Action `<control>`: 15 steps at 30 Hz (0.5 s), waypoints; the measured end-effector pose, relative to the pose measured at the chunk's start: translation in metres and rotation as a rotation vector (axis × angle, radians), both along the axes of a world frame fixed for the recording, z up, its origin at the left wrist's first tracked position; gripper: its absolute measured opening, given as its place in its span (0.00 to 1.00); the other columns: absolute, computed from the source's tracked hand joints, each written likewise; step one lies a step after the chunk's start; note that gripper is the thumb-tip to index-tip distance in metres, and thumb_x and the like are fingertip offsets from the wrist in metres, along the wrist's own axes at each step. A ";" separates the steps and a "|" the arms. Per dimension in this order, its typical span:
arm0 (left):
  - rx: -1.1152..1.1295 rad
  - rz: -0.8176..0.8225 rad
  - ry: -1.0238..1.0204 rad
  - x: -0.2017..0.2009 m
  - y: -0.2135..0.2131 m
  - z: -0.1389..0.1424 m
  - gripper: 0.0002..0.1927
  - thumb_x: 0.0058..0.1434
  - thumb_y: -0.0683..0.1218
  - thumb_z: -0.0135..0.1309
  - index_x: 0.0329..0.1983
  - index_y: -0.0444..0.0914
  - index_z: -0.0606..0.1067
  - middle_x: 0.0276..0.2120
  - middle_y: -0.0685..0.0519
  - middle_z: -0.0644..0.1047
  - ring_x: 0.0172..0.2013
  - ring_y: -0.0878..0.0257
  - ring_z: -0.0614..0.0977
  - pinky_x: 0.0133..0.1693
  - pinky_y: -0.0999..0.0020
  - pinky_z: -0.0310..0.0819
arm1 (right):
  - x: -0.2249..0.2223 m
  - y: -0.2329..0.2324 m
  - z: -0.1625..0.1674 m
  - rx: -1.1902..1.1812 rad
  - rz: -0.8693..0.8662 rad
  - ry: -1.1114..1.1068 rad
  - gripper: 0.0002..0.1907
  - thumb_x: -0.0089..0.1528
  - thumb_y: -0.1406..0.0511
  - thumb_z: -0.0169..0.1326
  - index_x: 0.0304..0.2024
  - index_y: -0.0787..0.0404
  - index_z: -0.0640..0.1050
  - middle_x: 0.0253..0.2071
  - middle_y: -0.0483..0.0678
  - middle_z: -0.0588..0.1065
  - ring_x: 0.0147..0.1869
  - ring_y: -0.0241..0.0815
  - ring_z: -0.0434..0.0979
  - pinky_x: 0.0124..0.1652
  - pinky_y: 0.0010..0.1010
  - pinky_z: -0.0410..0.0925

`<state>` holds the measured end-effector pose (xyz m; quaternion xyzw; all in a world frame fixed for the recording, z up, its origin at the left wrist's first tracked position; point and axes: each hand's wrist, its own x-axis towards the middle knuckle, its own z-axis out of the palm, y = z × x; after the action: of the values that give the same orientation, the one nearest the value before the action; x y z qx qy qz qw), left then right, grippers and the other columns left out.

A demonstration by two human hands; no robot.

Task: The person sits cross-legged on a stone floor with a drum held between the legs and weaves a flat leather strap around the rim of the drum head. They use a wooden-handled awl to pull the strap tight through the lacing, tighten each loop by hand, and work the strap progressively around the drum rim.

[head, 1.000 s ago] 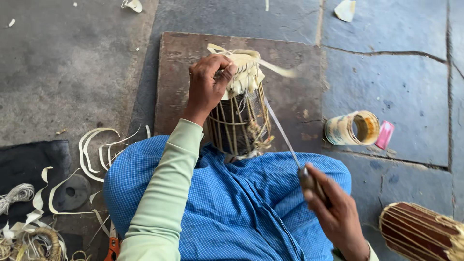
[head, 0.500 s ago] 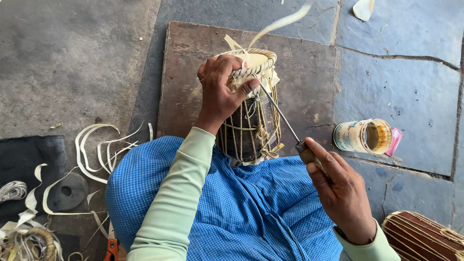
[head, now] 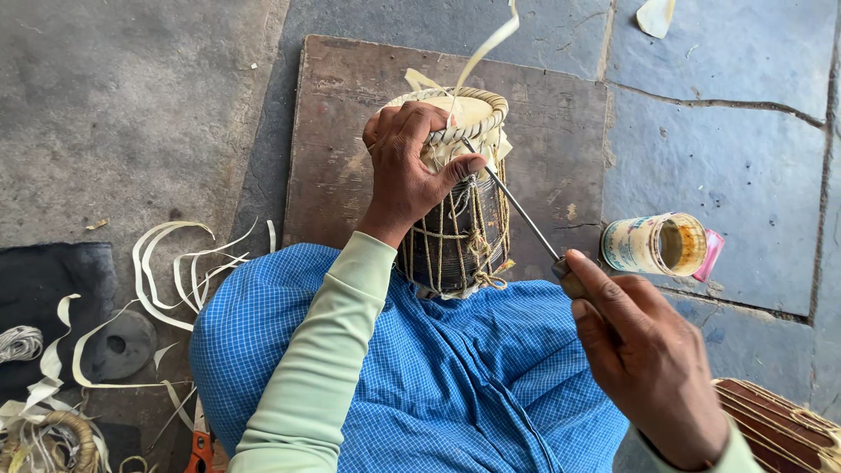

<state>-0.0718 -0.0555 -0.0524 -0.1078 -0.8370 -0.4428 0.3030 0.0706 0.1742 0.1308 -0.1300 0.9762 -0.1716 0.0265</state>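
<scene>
Left hand (head: 410,171) is clamped over the top rim of the small drum (head: 455,210): fingers curled across the braided ring, thumb pressed against the side just below it. Firm grip, hand fully closed on the rim.

Right hand (head: 644,359) is closed around the handle of a thin metal awl (head: 519,208). The shaft runs diagonally up-left from the fist, and its tip sits at the drum's rim right beside the left thumb. Whether the tip goes under the lacing I cannot tell.

The drum stands upright, tilted slightly toward the person, its base against the blue checked cloth (head: 412,385) over the lap. Dark body, pale skin head, light cord laced in a net down the sides. A pale hide strip (head: 491,44) rises from the head and curls upward out of the top of the picture.

Under and behind the drum lies a brown wooden board (head: 350,131) on the stone floor (head: 718,114).

To the right, near the awl hand, a small jar (head: 655,244) lies on its side, open mouth facing right, with a pink lid (head: 708,256) touching it.

Bottom right corner shows part of a second drum (head: 775,429) with laced sides.

On the left, loose pale strips (head: 175,263) curl on the floor, beside a dark round disc (head: 123,343) with a centre hole.
</scene>
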 end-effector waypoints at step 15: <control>0.000 0.058 0.072 0.001 0.013 0.010 0.38 0.49 0.81 0.56 0.33 0.44 0.74 0.35 0.57 0.73 0.42 0.59 0.73 0.55 0.54 0.56 | -0.027 0.015 0.048 0.267 -0.059 -0.267 0.28 0.62 0.56 0.57 0.66 0.39 0.75 0.36 0.45 0.81 0.33 0.38 0.82 0.33 0.33 0.75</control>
<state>-0.0707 -0.0424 -0.0424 -0.0992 -0.8283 -0.4296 0.3457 0.0437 0.1889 0.1785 -0.0726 0.9815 -0.0572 0.1677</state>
